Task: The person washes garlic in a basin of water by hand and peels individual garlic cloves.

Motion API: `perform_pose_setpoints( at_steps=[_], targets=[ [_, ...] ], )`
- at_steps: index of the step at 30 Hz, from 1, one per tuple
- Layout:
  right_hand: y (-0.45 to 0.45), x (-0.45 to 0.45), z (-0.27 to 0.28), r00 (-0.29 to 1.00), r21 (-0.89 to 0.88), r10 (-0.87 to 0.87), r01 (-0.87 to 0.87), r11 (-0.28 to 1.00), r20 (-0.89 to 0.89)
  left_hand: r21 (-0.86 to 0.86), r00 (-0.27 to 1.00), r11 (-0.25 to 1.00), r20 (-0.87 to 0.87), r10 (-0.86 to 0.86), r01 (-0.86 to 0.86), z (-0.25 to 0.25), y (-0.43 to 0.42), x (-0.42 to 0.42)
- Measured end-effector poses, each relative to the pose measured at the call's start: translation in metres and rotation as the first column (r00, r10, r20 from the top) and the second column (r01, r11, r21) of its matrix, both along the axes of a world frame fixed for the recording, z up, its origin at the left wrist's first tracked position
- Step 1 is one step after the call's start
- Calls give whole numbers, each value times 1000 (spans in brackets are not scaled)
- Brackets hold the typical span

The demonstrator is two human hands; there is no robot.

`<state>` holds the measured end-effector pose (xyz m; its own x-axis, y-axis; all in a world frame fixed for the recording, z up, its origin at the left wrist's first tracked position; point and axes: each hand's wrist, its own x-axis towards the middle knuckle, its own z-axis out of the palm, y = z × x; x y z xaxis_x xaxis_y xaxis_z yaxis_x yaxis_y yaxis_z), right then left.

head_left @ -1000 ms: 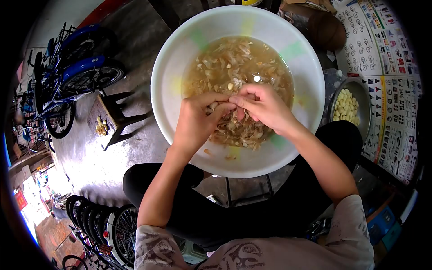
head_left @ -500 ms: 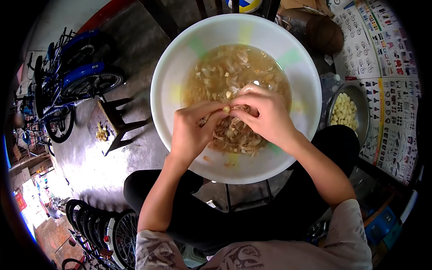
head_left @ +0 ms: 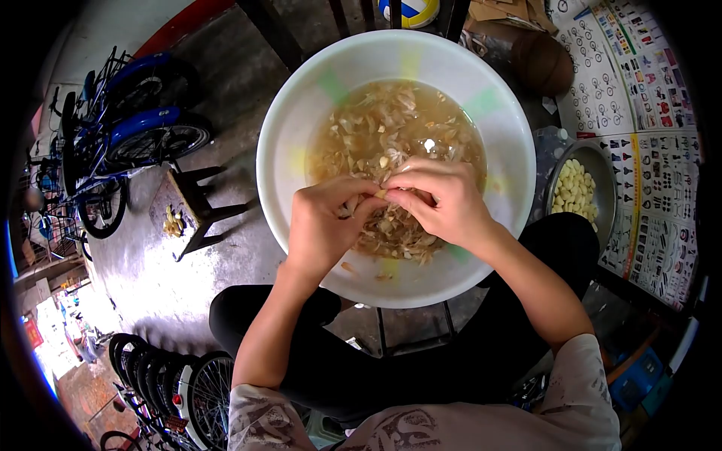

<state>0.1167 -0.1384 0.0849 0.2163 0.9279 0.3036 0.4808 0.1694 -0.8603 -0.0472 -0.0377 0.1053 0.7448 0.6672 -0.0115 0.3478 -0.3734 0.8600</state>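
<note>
A garlic clove (head_left: 381, 194) is pinched between the fingertips of both my hands, over a large white basin (head_left: 284, 143). My left hand (head_left: 329, 218) closes on it from the left, thumb and index finger together. From the right, my right hand (head_left: 440, 197) grips the same clove, its fingers curled. Brownish water fills the bottom of the basin, with loose garlic skins (head_left: 398, 225) floating and heaped below my hands. Another pale clove (head_left: 383, 161) shows in the water just beyond my fingertips. Part of the held clove is hidden by my fingers.
At the right, a metal bowl (head_left: 611, 188) holds several peeled garlic cloves (head_left: 574, 188). Printed sheets (head_left: 639, 180) lie beyond it. A small wooden stool (head_left: 192, 199) and blue bicycles (head_left: 150, 120) stand to the left. A brown ball (head_left: 541, 62) sits at the upper right.
My fingertips have drawn closer together around the clove, covering more of it. The view has shifted slightly, so the basin appears a little lower.
</note>
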Motion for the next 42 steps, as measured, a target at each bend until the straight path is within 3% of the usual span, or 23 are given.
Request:
perform_pose_setpoints(
  at_steps=[6,9,13,16,22,24,25,27,31,37,40,42],
  targets=[
    [-2,-8,5,999,-94,-37,34,995,-30,206,996,977,73,45,-59,-11,-8,-3],
    [-1,-9,-4,998,14,-51,51,999,-26,222,996,973,71,55,-70,-13,-9,-4],
    [0,-8,-2,998,12,-50,50,999,-38,205,996,977,74,52,-66,-9,-9,-2],
    [1,-6,-3,998,22,-45,46,999,-52,112,991,987,84,103,-112,-4,-10,0],
    [-1,-7,-6,943,-95,-62,33,995,-327,-75,989,995,125,75,-66,-3,-5,-3],
    [0,-7,-8,890,-67,-57,30,997,-451,-255,991,965,103,88,-59,1,-4,-3],
    [0,-8,-8,890,-67,-58,30,997,-452,-254,991,965,102,88,-59,3,-4,-3],
    [0,-8,-8,885,-28,-48,40,999,-462,-440,983,895,114,143,-80,5,-5,-3],
    [-2,-9,-3,892,-105,-80,37,994,-445,-533,973,843,146,179,-75,2,-5,-4],
    [-3,-12,3,925,-135,-134,91,987,-357,-650,980,745,1,201,-152,7,-5,0],
    [-2,-12,0,950,-54,-128,117,992,-286,-732,972,666,23,232,-142,-3,-7,0],
    [-1,-10,5,986,-9,-128,128,992,-109,-715,963,681,44,264,-154,-6,-10,3]
  ],
)
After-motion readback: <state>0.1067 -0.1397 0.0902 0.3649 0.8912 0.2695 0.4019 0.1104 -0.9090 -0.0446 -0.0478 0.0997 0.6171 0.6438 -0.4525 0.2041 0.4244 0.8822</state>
